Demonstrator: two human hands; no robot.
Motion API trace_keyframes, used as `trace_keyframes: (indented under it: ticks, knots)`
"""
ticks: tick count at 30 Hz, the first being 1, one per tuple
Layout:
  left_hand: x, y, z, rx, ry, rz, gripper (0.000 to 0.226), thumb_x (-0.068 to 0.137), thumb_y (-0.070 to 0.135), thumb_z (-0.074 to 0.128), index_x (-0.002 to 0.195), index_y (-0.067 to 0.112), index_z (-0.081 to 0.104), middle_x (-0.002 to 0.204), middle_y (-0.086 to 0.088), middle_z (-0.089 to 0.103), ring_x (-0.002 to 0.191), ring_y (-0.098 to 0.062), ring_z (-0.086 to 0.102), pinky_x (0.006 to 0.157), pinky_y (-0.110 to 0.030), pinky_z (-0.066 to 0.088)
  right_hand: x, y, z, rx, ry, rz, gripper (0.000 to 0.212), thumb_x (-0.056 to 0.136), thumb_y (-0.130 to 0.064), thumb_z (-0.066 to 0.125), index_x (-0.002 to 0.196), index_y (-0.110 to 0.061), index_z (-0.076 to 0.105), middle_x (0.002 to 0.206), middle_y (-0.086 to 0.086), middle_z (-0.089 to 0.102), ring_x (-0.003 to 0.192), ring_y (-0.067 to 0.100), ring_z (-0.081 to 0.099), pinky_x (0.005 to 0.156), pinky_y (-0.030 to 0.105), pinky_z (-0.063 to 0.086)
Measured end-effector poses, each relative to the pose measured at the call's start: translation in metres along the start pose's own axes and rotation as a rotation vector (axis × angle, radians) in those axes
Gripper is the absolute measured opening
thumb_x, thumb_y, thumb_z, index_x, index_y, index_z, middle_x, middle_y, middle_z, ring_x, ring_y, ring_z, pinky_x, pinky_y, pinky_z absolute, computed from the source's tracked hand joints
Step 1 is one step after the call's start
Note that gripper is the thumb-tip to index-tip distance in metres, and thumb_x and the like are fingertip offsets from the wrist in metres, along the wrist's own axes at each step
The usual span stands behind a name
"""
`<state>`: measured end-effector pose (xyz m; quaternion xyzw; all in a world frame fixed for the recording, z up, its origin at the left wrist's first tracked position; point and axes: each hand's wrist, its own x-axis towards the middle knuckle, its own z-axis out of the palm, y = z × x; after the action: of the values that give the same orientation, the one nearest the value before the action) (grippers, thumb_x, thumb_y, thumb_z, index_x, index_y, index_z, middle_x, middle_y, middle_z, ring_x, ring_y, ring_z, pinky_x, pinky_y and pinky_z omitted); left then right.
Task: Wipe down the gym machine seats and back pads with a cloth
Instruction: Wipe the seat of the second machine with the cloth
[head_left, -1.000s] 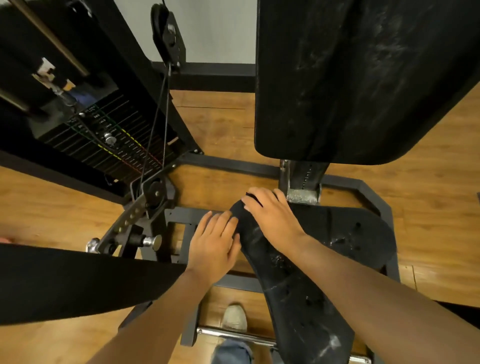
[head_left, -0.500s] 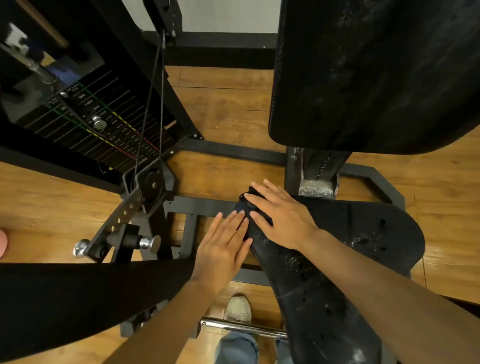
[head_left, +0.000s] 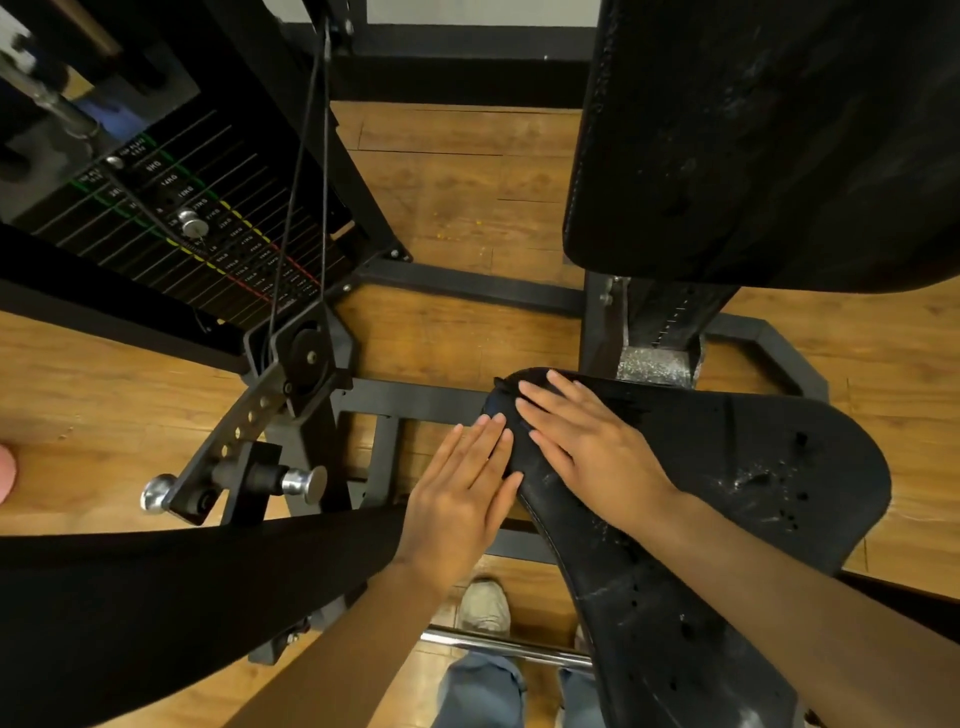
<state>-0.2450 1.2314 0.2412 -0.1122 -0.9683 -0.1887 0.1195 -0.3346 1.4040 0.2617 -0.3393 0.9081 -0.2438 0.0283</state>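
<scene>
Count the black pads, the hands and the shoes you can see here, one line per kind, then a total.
Black pads: 3, seat, back pad, arm pad
Hands: 2, left hand, right hand
Shoes: 1, shoe
Total: 6

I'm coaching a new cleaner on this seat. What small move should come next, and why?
Probably slide the right hand, lying flat on the dark cloth at the seat's far left corner, back along the seat toward the whitish smears nearer the body. The left hand rests flat against the seat's edge, seemingly steadying it.
</scene>
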Motion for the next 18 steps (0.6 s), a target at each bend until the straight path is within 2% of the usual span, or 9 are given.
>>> trace_keyframes:
  ticks: [3,7,12,15,18]
  knots:
    - [-0.001,0.003,0.002,-0.033,0.016,-0.033,0.038,0.099,0.025,0.054,0.129,0.002,0.061,0.139,-0.014,0.055,0.133,-0.023,0.050,0.104,-0.046,0.046,0.022,0.001,0.010,-0.010,-0.004,0.067,0.027,0.089,-0.012,0.068,0.115,-0.008,0.071,0.129,0.005,0.064,0.125,0.029,0.056,0.100,0.043,0.045]
    - [0.000,0.004,0.001,-0.057,0.015,-0.041,0.038,0.099,0.025,0.055,0.128,0.002,0.062,0.139,-0.012,0.055,0.133,-0.021,0.050,0.106,-0.044,0.045,0.054,-0.004,0.024,0.022,-0.013,0.229,0.024,0.091,-0.008,0.064,0.114,-0.005,0.070,0.125,0.009,0.066,0.123,0.032,0.057,0.106,0.043,0.040]
    - [0.000,0.000,0.000,-0.075,0.001,-0.037,0.039,0.099,0.027,0.055,0.130,0.004,0.060,0.140,-0.011,0.054,0.134,-0.020,0.048,0.107,-0.044,0.044,-0.008,-0.007,0.001,0.011,0.001,0.052,0.035,0.097,-0.020,0.047,0.124,-0.008,0.066,0.134,0.006,0.060,0.132,0.024,0.049,0.111,0.040,0.039]
    - [-0.001,0.001,0.001,-0.082,0.017,-0.048,0.038,0.098,0.027,0.056,0.128,0.004,0.062,0.138,-0.011,0.056,0.133,-0.020,0.050,0.106,-0.045,0.045,0.009,-0.001,0.006,-0.041,-0.011,0.060,0.028,0.091,-0.009,0.062,0.118,-0.006,0.069,0.130,0.008,0.063,0.125,0.029,0.055,0.105,0.044,0.044]
    - [0.001,0.001,0.000,-0.091,0.018,-0.044,0.037,0.098,0.028,0.058,0.125,0.004,0.064,0.136,-0.011,0.058,0.131,-0.021,0.052,0.105,-0.046,0.045,0.054,0.001,0.016,-0.002,-0.003,0.234,0.025,0.086,0.000,0.067,0.111,0.000,0.071,0.120,0.015,0.067,0.117,0.036,0.060,0.099,0.049,0.046]
